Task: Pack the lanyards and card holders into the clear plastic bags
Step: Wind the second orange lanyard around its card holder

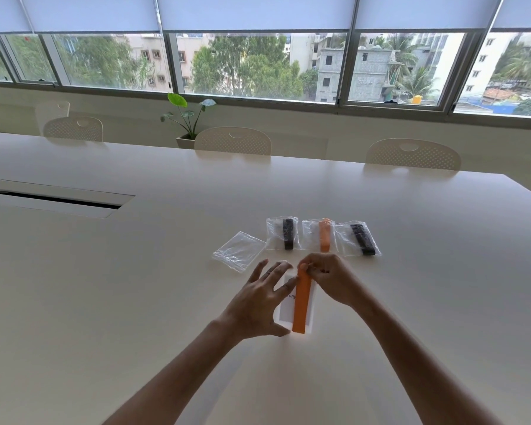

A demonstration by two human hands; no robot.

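Observation:
A folded orange lanyard (301, 302) lies lengthwise on a white card holder (285, 311) on the table. My left hand (259, 302) rests on the holder's left side, thumb at its near corner and fingers spread. My right hand (327, 279) pinches the lanyard's far end. An empty clear plastic bag (238, 251) lies flat just beyond my left hand. Behind it stand three filled bags in a row: one with a black lanyard (284, 234), one with an orange lanyard (321, 236), one with a black lanyard (360, 239).
The white table (135, 302) has a cable slot (52, 199) at the far left. Pale perforated chairs (232, 141) line the far edge. A potted plant (187, 118) stands below the windows.

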